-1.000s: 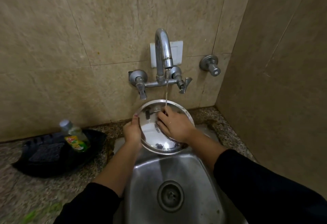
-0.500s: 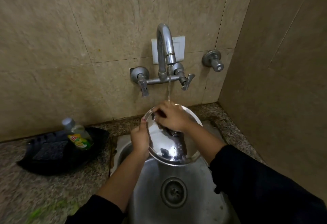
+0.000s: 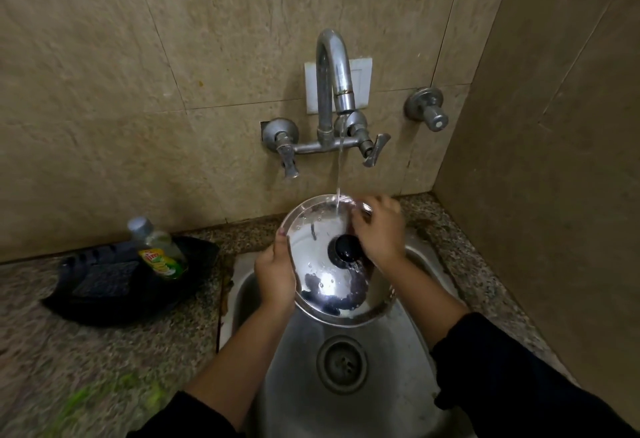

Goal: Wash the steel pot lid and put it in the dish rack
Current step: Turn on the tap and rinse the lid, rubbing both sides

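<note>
The round steel pot lid point(image 3: 320, 282) with a black knob point(image 3: 346, 246) is tilted over the steel sink point(image 3: 408, 361), top side facing me. A thin stream of water from the wall tap point(image 3: 334, 91) lands on its far rim. My left hand point(image 3: 275, 273) grips the lid's left edge. My right hand point(image 3: 379, 230) rests on the lid's upper right part, fingers at the far rim beside the knob. No dish rack is in view.
A black tray point(image 3: 114, 285) with a dark scrub pad and a bottle of dish soap point(image 3: 157, 250) sits on the speckled granite counter point(image 3: 86, 351) to the left. Tiled walls close in behind and on the right. A separate wall valve point(image 3: 427, 108) is right of the tap.
The lid now shows its knob side where its inside faced me a second ago. My right hand moved from the lid's middle to its far right rim.
</note>
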